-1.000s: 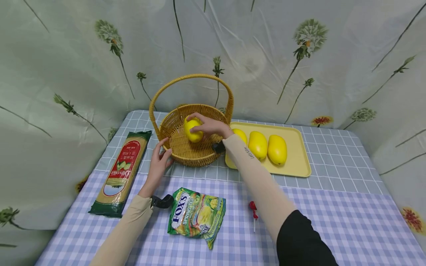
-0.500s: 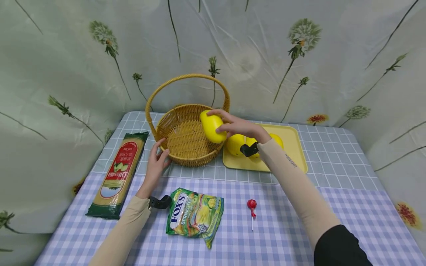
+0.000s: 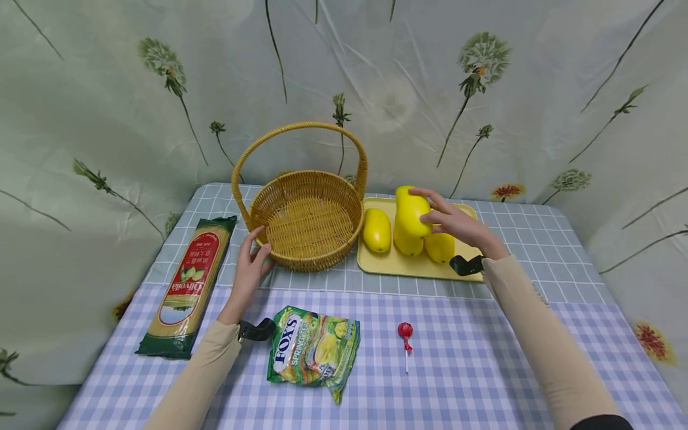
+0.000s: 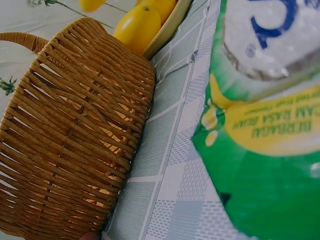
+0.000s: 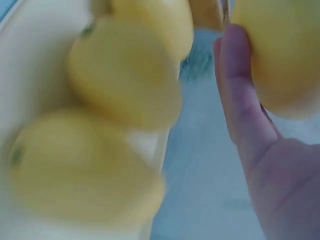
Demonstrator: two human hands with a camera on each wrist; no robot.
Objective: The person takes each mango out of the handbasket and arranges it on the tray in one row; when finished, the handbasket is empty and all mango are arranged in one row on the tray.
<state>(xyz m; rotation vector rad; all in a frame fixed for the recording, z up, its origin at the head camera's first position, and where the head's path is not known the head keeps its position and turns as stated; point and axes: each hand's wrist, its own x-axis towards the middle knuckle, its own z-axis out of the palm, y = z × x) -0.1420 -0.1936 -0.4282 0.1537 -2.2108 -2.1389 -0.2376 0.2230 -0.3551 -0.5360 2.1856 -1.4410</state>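
A wicker basket (image 3: pixel 307 263) with a tall arched handle stands at the back, nothing visible on its floor. My left hand (image 3: pixel 248 269) holds its near left rim, thumb and fingers at the edge; in the left wrist view the basket's woven side (image 4: pixel 75 135) fills the left, with only a fingertip at the bottom. In my right hand (image 3: pixel 457 224) a yellow mango (image 3: pixel 412 210) is held between thumb and fingers, above the yellow tray (image 3: pixel 398 269). On that tray lie a mango (image 3: pixel 377 230) at the left and two more, partly hidden behind the held mango and hand.
Left of the basket lies a long pasta packet (image 3: pixel 188 286). A green candy bag (image 3: pixel 314 352) is in front of the basket near my left wrist. A red lollipop (image 3: pixel 405 331) lies on the checked cloth to the right. A floral curtain (image 3: pixel 398 89) hangs behind.
My right hand has lifted the mango out of the basket and carried it rightward to above the tray. My left hand has stayed at the basket rim.
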